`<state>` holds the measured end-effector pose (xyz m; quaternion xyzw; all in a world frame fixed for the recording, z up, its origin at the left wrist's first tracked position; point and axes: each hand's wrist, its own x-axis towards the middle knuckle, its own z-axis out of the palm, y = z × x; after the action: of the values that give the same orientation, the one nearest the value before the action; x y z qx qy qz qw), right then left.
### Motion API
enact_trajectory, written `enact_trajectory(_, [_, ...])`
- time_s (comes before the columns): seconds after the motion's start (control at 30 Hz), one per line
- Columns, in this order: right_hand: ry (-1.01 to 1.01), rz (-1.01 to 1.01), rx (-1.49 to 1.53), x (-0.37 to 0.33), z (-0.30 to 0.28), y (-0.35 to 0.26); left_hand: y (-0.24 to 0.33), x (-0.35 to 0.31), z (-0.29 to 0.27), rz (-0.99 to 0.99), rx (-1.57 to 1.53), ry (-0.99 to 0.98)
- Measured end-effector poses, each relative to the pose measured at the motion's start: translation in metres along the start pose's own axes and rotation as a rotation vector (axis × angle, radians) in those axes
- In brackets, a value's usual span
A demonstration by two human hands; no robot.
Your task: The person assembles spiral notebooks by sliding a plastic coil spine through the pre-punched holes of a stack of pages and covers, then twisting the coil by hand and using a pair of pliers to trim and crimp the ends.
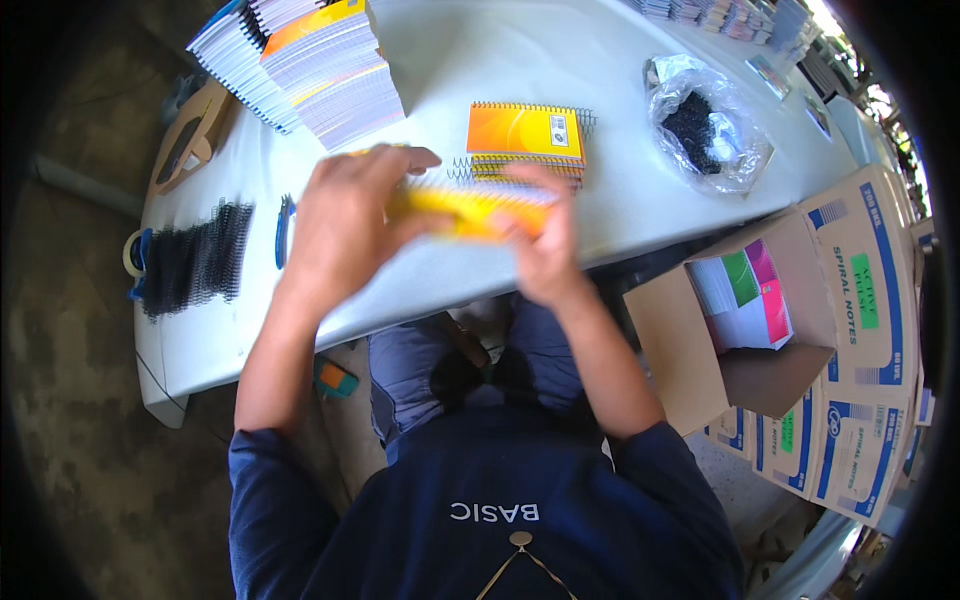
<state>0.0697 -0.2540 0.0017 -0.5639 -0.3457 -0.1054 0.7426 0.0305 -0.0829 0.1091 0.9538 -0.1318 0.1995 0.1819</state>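
Note:
A yellow notebook (pixel 468 215) is held up over the table's near edge, smeared by motion. My left hand (pixel 350 205) closes on its left end with thumb and fingers. The right end is pinched between the thumb and fingers of my right hand (pixel 548 235). Just beyond lies a small pile of orange-yellow spiral notebooks (pixel 510 130), with wire coils sticking out at the sides. A heap of black spiral coils (pixel 195 255) lies on the table to my left, and near it blue-handled pliers or cutters (pixel 284 230), partly hidden by my left hand.
Tall stacks of notebooks (pixel 335 85) stand at the far left. A clear plastic bag (pixel 745 140) with small black pieces sits on the white table (pixel 560 50) at the right. An open cardboard box (pixel 668 350) holding colourful notebooks stands at my right, beside other cartons (pixel 865 430).

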Motion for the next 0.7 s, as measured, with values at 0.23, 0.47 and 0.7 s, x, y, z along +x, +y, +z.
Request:
enact_trajectory(0.23, [-0.274, 0.065, -0.698, 0.054, -0.114, 0.037, -0.054, 0.04, 0.14, 0.195, -0.143, 0.214])
enact_trajectory(0.47, [0.039, -0.091, -0.616, 0.017, -0.066, -0.002, -0.125, 0.03, 0.083, -0.131, 0.028, 0.069])
enact_trajectory(0.7, [-0.406, 1.275, 0.373, -0.092, 0.01, 0.007, -0.086, -0.052, 0.07, -0.262, 0.232, -0.429])
